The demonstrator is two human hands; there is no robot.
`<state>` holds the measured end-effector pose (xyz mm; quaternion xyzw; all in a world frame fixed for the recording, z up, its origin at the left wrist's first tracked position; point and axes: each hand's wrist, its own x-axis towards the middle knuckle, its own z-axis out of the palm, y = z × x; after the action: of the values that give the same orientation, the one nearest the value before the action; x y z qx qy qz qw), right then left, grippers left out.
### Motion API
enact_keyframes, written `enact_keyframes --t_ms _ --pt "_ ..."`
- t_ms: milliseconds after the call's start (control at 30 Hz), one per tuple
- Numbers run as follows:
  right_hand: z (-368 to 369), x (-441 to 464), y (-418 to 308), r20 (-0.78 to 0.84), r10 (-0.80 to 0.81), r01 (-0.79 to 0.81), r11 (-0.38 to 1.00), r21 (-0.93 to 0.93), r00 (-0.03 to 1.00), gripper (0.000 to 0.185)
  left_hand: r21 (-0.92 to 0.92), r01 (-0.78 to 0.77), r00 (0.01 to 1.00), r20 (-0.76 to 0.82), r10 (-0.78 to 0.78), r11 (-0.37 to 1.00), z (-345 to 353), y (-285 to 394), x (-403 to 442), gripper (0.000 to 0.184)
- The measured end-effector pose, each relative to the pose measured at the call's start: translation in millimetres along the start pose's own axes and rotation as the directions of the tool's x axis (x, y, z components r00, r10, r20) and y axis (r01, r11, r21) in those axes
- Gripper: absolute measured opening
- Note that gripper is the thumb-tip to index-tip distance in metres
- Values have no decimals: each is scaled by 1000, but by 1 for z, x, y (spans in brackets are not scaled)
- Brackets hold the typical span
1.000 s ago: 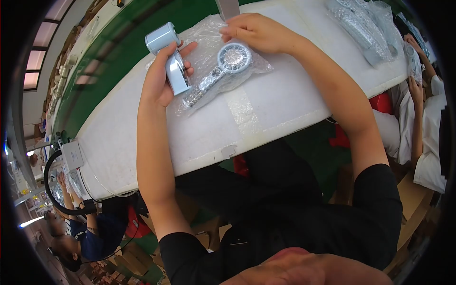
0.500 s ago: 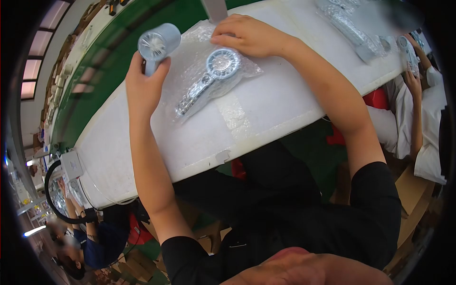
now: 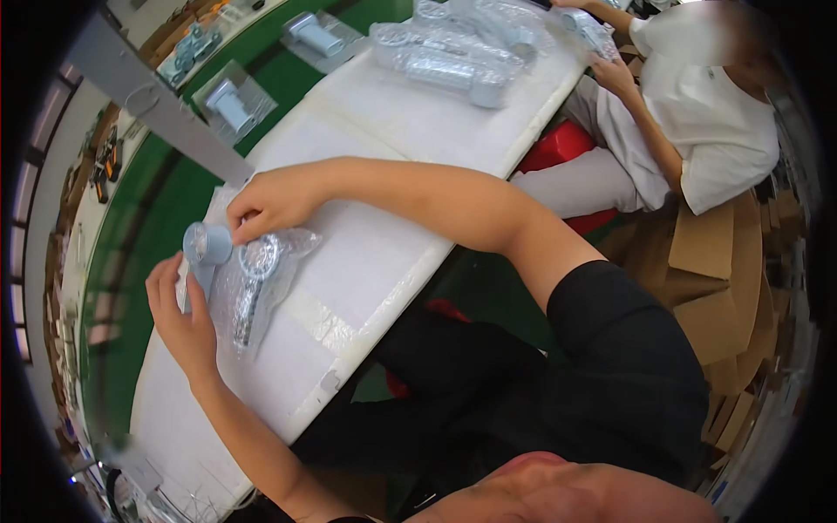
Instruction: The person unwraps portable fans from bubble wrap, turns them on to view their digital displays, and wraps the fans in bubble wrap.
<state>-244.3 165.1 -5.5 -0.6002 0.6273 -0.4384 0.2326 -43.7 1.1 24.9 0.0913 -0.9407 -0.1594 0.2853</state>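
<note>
My left hand [image 3: 181, 318] has its fingers and thumb around the handle of a light-blue handheld fan [image 3: 207, 244], its round head up. Beside it, my right hand [image 3: 277, 202] is closed, fingertips pinching at the upper edge of the bubble-wrap bag [image 3: 228, 301] right next to the fan's head. The fingertips are partly hidden. Below my right hand lies a second handheld fan [image 3: 259, 256] in bubble wrap, its round grille towards me and its handle pointing down the table.
A metal post [image 3: 161, 109] rises just beyond my hands. Bagged fans [image 3: 231, 109] lie on the green belt [image 3: 275, 74]. Several bubble-wrapped fans [image 3: 453, 70] are piled farther along the white table [image 3: 366, 139]. A co-worker [image 3: 697, 96] sits at right, holding a wrapped item. Cardboard boxes [image 3: 711, 322] stand behind.
The view has turned to the right, showing more of the belt and co-worker. My left hand has brought the fan close to my right hand and the bubble wrap.
</note>
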Motion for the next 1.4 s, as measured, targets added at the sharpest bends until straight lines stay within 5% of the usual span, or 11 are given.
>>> enact_keyframes --t_ms 267,367,433,633,800,933,1100,1267,1367,1400 --pt "-19 -2 -10 -53 17 -11 993 122 998 15 -400 61 951 302 69 915 3 23 -4 33" --pt "-28 -1 4 14 -82 82 996 44 997 15 -397 82 934 351 68 914 10 44 -8 45" --pt "-41 -6 7 337 231 -288 948 132 913 17 -313 57 935 350 59 948 14 51 -10 55" --pt "-52 -8 9 487 236 -314 946 85 841 14 -258 22 928 365 76 966 18 42 -13 61" --pt "-55 -5 7 362 69 -206 911 357 930 7 -366 67 967 252 30 928 26 43 -12 64" --pt "-51 -5 -15 37 -36 11 843 538 999 4 -400 87 990 135 -35 913 31 43 -15 65" --pt "-50 0 -6 -109 -99 147 649 747 989 5 -556 328 943 247 -225 764 40 48 -17 64" --pt "-39 2 -10 -156 -30 144 578 803 987 17 -496 470 870 398 -291 730 43 47 -19 62" --pt "-29 7 -18 -285 -72 267 622 736 956 25 -545 389 921 239 -308 742 56 36 -28 61" --pt "-25 8 -21 -346 -93 322 643 695 934 29 -613 469 876 228 -426 636 56 34 -28 60"
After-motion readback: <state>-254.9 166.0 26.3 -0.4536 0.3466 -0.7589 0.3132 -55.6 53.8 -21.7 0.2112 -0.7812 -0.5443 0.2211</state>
